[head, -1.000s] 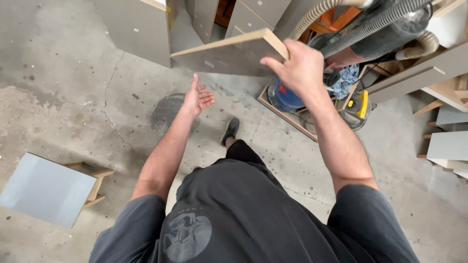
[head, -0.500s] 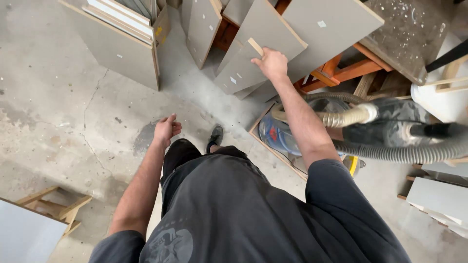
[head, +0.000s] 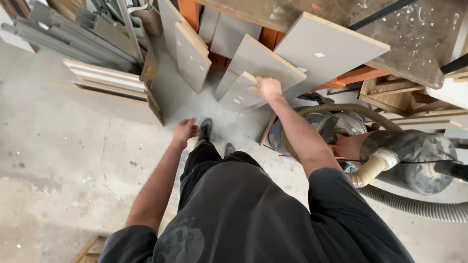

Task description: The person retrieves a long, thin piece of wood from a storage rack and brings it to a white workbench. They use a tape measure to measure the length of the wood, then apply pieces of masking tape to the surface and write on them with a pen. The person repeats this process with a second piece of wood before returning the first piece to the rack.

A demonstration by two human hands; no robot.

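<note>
Stacked boards (head: 109, 80) lie on the concrete floor (head: 53, 146) at left. The left hand (head: 184, 131) hangs loosely open and empty over a shoe (head: 205, 129). The right hand (head: 265, 88) closes its grip on the top edge of a small grey panel (head: 239, 95), propped against larger leaning panels (head: 265, 61), apparently to steady it. A dust extractor (head: 409, 156) stands at right.

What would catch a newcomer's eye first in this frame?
The right hand at centre, resting on the top edge of a small grey panel that leans against larger grey boards. Next, the dust extractor with its ribbed hose at lower right. The left hand hangs free over the cracked concrete floor.
</note>
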